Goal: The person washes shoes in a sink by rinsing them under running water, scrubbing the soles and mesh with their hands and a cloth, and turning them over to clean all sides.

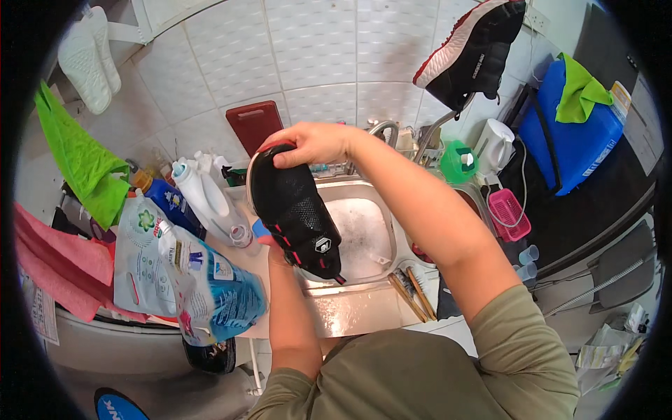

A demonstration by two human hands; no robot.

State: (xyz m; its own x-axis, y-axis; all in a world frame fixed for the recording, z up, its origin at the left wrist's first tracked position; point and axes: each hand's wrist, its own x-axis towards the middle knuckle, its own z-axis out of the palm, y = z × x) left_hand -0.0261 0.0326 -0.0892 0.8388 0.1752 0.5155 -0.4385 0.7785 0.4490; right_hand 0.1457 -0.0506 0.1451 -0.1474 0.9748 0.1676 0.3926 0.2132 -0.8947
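Note:
A black sneaker [296, 210] with a mesh upper and red trim is held above the left side of the steel sink [386, 202]. My right hand [310, 144] grips its top end, thumb on the upper and fingers over the red-edged sole. Lower down, my left hand [275, 254] supports the shoe from its sole side; most of those fingers are hidden behind it. A small blue object [259, 228] shows beside the left thumb, and I cannot tell what it is. Whitish, sudsy water with dark specks [362, 236] lies in the basin.
Another black sneaker [467, 63] hangs on the curved faucet [436, 131]. Wooden-handled brushes [412, 294] lie right of the sink's front. Detergent pouches [210, 283] and bottles [202, 197] crowd the left. At right stand a pink basket [508, 214] and a blue jerrycan [572, 131].

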